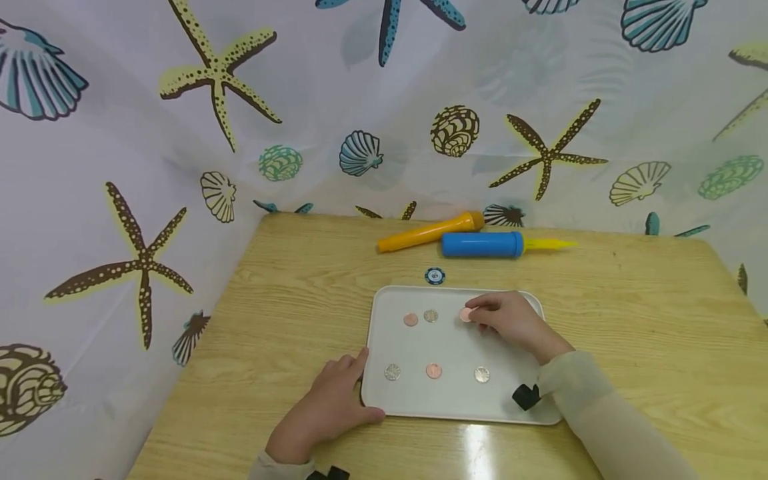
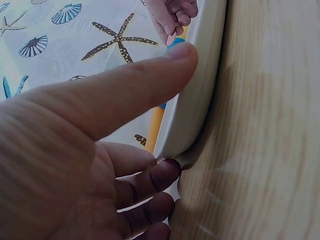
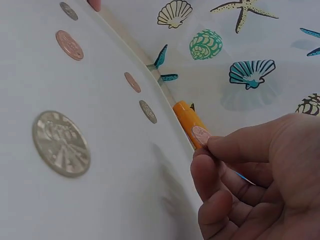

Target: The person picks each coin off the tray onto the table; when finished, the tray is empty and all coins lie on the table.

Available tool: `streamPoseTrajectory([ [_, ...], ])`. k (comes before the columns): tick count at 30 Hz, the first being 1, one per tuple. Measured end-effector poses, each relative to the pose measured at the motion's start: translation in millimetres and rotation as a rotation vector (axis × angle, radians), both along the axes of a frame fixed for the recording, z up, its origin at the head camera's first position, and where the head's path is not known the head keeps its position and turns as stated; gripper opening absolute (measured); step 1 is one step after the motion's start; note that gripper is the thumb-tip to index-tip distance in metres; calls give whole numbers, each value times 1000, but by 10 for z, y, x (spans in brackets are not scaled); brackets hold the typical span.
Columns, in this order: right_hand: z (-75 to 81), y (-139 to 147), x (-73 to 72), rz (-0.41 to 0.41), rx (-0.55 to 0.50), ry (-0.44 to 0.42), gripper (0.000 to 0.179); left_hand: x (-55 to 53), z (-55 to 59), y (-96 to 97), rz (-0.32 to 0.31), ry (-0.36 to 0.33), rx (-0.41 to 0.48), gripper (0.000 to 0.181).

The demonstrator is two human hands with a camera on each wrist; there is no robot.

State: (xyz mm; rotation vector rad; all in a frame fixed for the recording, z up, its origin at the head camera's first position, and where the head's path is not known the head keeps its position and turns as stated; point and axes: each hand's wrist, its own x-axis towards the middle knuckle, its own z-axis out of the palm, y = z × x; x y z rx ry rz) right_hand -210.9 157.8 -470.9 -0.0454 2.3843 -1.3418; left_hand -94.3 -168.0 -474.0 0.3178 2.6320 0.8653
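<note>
A white tray (image 1: 414, 347) lies on the wooden table. Over its back right part my right hand (image 1: 507, 321) pinches a copper-coloured coin (image 3: 201, 135) between thumb and fingers, above the tray surface. My left hand (image 1: 333, 400) rests at the tray's front left corner, thumb along the front rim and fingers against the left side. In the back row on the tray lie a copper-coloured coin (image 1: 411, 320) and a silver-coloured coin (image 1: 431, 316). Nearer the front are a silver coin (image 1: 393, 372), a copper coin (image 1: 434, 371) and another silver coin (image 1: 482, 375).
Behind the tray lies a dark blue and white chip (image 1: 435, 276). Farther back are an orange tube (image 1: 426, 235) with a wider end and a blue pump (image 1: 482, 245) with a yellow nozzle. A cloth (image 1: 396, 100) printed with shells and starfish hangs behind the table and at its sides.
</note>
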Motion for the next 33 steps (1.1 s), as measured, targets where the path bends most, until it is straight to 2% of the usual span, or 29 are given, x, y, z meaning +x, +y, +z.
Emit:
streamPoseTrajectory([
  [5,60,88,-3,-24,-13,-18,32,-19,-31,3,1,5,-9,111],
  [10,97,152,17,-40,-31,-7,33,-1,-16,6,5,-2,-3,110],
  [26,84,429,64,-91,-46,3,40,29,31,27,5,10,4,110],
  [33,70,550,81,-132,-60,6,49,12,-8,24,10,3,-12,110],
])
